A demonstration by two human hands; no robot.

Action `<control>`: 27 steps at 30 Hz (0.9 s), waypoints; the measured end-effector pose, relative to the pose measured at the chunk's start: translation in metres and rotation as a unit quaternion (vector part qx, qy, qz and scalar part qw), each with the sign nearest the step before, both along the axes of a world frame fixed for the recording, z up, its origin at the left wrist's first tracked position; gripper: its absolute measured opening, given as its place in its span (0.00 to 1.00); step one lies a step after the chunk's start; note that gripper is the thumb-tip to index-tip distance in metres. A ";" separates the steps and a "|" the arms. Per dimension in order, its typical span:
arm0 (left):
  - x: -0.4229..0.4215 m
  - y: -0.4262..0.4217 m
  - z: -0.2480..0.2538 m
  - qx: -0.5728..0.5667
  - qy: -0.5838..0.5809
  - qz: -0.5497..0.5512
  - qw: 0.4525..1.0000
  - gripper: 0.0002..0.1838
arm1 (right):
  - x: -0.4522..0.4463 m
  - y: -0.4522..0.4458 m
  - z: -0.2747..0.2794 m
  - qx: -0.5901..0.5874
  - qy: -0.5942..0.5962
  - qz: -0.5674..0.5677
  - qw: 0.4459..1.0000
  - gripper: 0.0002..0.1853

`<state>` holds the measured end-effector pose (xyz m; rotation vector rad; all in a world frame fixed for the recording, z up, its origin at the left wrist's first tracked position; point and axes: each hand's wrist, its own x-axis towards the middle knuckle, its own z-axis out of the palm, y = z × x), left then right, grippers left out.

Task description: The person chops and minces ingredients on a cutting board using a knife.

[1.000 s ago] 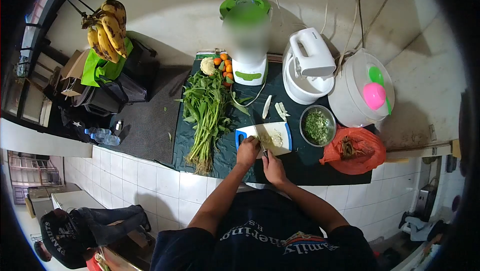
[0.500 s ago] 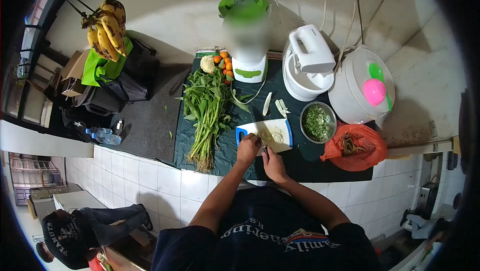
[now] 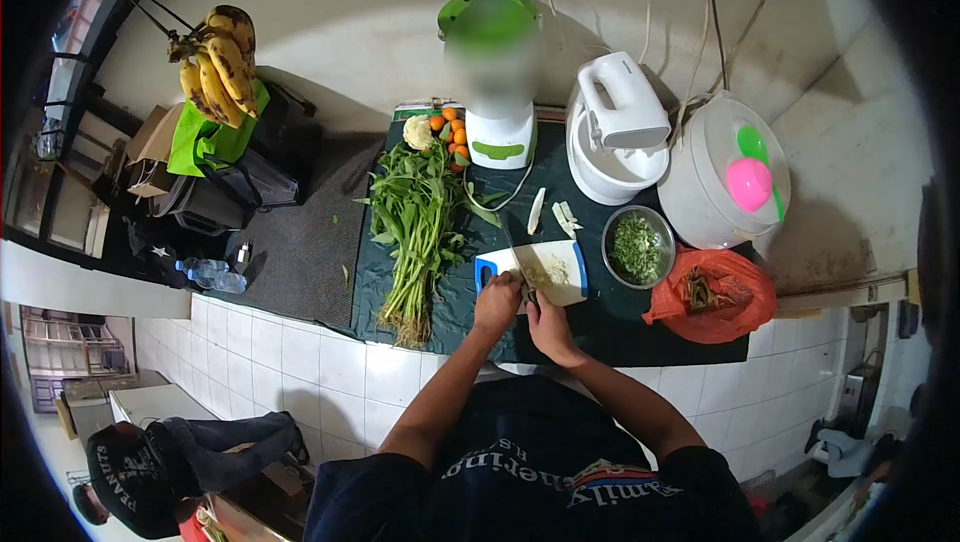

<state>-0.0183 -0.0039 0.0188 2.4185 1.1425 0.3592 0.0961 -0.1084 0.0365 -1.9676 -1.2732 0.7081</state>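
Observation:
A white cutting board (image 3: 569,260) with blue ends lies at the front of the table, chopped pale bits (image 3: 547,271) scattered on it. My right hand (image 3: 549,328) grips the handle of a knife (image 3: 517,254), whose blade points away across the board. Close on the blade's left, my left hand (image 3: 498,304) is closed over the board's near-left part, and whatever its fingers hold is hidden. Just beyond the board lie a long white piece (image 3: 536,212) and several smaller white pieces (image 3: 565,218). A steel bowl (image 3: 668,235) of chopped greens (image 3: 636,249) stands to the right.
Leafy greens (image 3: 415,212), a cauliflower (image 3: 418,132) and orange fruits (image 3: 450,122) lie left. A blender (image 3: 500,137), stand mixer (image 3: 622,127) and white lidded container (image 3: 690,187) line the back. A red plastic bag (image 3: 740,292) sits right. Another person (image 3: 140,472) is at lower left.
The whole view has shifted slightly. Both hands stay at almost the same place on the board, and the knife has barely moved.

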 end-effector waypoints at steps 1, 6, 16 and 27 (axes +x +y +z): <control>-0.002 -0.001 -0.004 0.000 0.000 0.001 1.000 0.08 | -0.002 -0.006 0.003 -0.001 0.009 -0.015 1.000 0.17; -0.004 -0.001 -0.013 -0.044 -0.031 -0.010 0.999 0.10 | -0.006 -0.016 0.006 -0.030 0.006 -0.008 1.000 0.18; -0.003 -0.003 0.000 -0.078 -0.071 0.013 0.994 0.07 | -0.003 0.009 0.001 -0.027 -0.013 0.008 1.000 0.20; -0.004 -0.003 -0.010 -0.053 -0.068 -0.001 0.996 0.08 | -0.007 -0.004 0.005 -0.020 -0.030 0.009 0.999 0.20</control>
